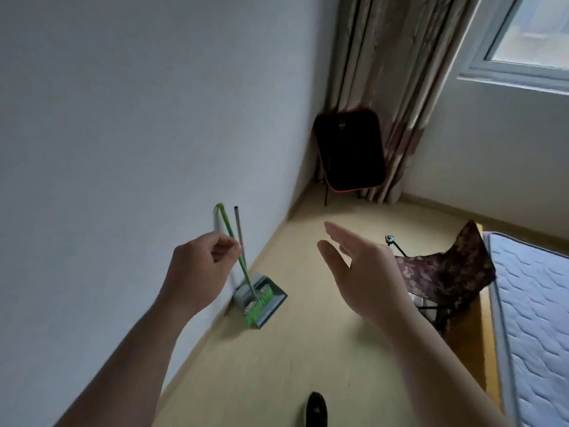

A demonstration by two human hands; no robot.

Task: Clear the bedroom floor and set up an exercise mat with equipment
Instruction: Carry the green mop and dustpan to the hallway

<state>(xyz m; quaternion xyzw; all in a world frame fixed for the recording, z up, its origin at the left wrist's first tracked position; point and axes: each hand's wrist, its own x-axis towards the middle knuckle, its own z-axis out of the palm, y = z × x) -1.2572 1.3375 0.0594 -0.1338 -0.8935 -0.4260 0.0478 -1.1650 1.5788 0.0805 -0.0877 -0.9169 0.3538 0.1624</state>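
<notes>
Floor [308,349] clearing looks early: no mat shows. Broom [243,266] and dustpan [264,300] stand at the floor's left edge by the wall, left hand [197,272] pinching the green handle; right hand [363,272] hovers, fingers spread (chairs remain near the corner).

Two hands show: a left hand [197,272] and a right hand [363,272]. There are two folding chairs, one black chair [349,152] and one patterned chair [446,272]. One green broom [243,269], one dustpan [266,300], one mattress [535,318], one curtain [394,72], one window [529,35], one shoe [315,409].
</notes>
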